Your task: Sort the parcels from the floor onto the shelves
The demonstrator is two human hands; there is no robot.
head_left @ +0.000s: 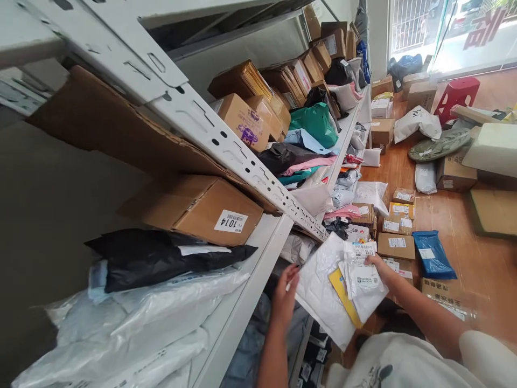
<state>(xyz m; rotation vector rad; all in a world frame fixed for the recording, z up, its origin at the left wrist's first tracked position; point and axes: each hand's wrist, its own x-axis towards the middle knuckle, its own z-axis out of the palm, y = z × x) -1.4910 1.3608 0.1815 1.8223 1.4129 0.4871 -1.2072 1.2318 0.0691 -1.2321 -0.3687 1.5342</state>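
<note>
My right hand [379, 267] is closed on a small stack of parcels, its thumb on top of a small white packet [361, 280] with printed labels. Under that packet lie a yellow strip or envelope [343, 296] and a larger white mailer bag [321, 291], tilted beside the shelf edge. My left hand [286, 288] is at the mailer's left edge, fingers partly bent and apart; whether they touch the bag is unclear. Left of it, a shelf holds a cardboard box [205, 213] labelled 1014, a black plastic parcel [161, 258] and several white plastic parcels [137, 318].
A white perforated metal upright [226, 140] slants close by on the left. Beyond it, another shelf carries boxes [244, 121] and a green bag [317, 124]. Parcels cover parts of the wooden floor, including a blue one [434, 253], near a red plastic stool [456, 99].
</note>
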